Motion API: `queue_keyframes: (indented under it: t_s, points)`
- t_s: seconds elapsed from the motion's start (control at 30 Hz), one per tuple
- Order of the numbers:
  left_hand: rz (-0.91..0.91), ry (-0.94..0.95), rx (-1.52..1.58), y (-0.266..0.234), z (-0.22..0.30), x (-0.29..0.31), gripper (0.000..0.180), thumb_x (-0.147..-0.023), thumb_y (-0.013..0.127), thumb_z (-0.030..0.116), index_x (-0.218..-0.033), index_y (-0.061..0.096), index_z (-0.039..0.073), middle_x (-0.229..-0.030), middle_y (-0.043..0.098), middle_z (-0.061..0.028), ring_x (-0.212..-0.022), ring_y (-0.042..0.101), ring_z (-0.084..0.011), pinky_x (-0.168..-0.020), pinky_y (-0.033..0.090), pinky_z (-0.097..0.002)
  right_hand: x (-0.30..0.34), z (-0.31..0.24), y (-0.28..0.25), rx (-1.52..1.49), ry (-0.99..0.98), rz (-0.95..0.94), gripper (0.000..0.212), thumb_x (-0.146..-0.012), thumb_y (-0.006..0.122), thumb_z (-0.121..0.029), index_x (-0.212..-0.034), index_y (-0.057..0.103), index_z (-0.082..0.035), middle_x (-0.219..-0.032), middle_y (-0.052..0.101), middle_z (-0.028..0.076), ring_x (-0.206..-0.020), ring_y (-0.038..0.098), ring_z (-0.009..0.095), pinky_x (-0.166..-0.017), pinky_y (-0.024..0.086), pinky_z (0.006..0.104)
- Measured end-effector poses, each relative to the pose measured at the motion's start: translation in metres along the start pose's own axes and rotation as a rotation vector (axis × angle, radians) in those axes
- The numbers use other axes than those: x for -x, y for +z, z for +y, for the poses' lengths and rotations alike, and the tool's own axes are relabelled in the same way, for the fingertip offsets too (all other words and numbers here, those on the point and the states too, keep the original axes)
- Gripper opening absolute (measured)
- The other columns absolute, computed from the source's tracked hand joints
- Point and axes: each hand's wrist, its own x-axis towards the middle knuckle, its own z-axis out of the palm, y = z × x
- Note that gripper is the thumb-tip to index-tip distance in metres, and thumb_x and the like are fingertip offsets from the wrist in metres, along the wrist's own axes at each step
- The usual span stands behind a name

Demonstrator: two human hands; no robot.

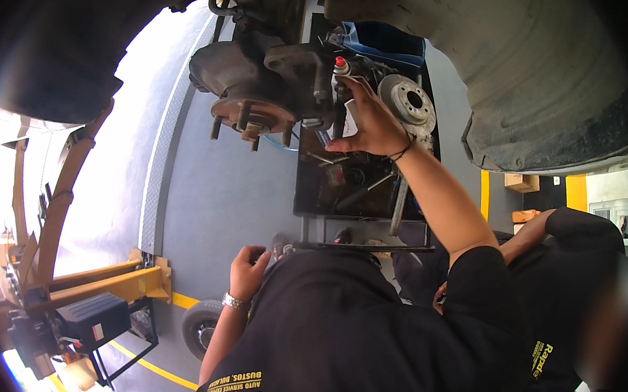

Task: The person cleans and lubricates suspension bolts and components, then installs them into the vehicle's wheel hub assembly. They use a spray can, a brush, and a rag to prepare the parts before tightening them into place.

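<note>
My right hand [377, 124] reaches up to the wheel hub assembly, thumb and fingers spread in a wide C around a dark upright metal part [340, 107] at its right side. Whether the fingertips touch that part I cannot tell. Left of it is the rusty wheel hub [253, 111] with its studs pointing down and a dark brake backing area [228, 70] above. My left hand [248, 270], with a metal watch at the wrist, hangs low beside my body. Its fingers are loosely bent, the thumb stands apart, and nothing shows in it.
Below the hub stands a dark tool cart [313, 203] bearing a brake disc [406, 100], a red-topped can [341, 65] and several tools. A wheel arch liner [554, 89] hangs at upper right. Another person [562, 286] is close on my right. A yellow lift part [111, 284] and a tyre [201, 328] are left.
</note>
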Motion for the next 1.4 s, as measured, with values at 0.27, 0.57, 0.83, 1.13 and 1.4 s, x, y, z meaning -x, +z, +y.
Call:
queue_keyframes:
  t_s: [0.27,0.57,0.83,1.13,1.4]
  points:
    - [-0.043,0.029,0.04,-0.001,0.001,-0.015,0.031,-0.092,0.077,0.023,-0.11,0.071,-0.001,-0.1,0.077,-0.0131,-0.089,0.072,-0.0184,-0.082,0.057,-0.0329,0.0,-0.016,0.08,-1.58,0.118,0.701,0.073,-0.099,0.058,-0.051,-0.153,0.041,-0.005,-0.148,0.052,0.011,-0.129,0.054,0.021,-0.111,0.042,0.0409]
    - [-0.097,0.046,-0.079,-0.029,-0.007,-0.017,0.032,-0.092,0.076,0.026,-0.11,0.071,0.0,-0.101,0.077,-0.0129,-0.087,0.071,-0.0191,-0.081,0.056,-0.0331,-0.002,-0.038,0.069,-0.381,0.193,0.54,0.119,-0.076,0.077,-0.053,-0.162,0.016,0.002,-0.147,0.048,0.022,-0.14,0.044,0.031,-0.119,0.03,0.0386]
    - [-0.1,0.09,-0.105,-0.055,-0.011,-0.026,0.03,-0.091,0.076,0.025,-0.108,0.071,0.0,-0.099,0.077,-0.0133,-0.086,0.072,-0.0198,-0.081,0.057,-0.0339,-0.003,-0.05,0.046,0.104,0.205,0.315,0.106,-0.078,0.071,-0.015,-0.16,0.008,0.009,-0.145,0.049,0.03,-0.134,0.052,0.041,-0.116,0.038,0.0406]
    - [-0.147,0.127,-0.171,-0.067,0.001,-0.026,0.028,-0.091,0.076,0.022,-0.108,0.071,0.0,-0.097,0.078,-0.0128,-0.085,0.074,-0.0196,-0.08,0.058,-0.0332,-0.009,-0.051,0.047,0.093,0.139,0.374,0.089,-0.076,0.057,-0.01,-0.157,0.023,0.006,-0.148,0.047,0.03,-0.137,0.048,0.046,-0.117,0.037,0.0416]
    - [-0.144,0.087,-0.173,-0.079,-0.008,-0.03,0.031,-0.094,0.075,0.024,-0.112,0.069,-0.001,-0.102,0.076,-0.0128,-0.091,0.072,-0.019,-0.083,0.057,-0.0335,-0.003,-0.032,0.061,-0.942,0.378,0.657,0.056,-0.091,0.061,-0.015,-0.142,0.049,0.003,-0.133,0.063,0.02,-0.123,0.06,0.031,-0.106,0.047,0.0416]
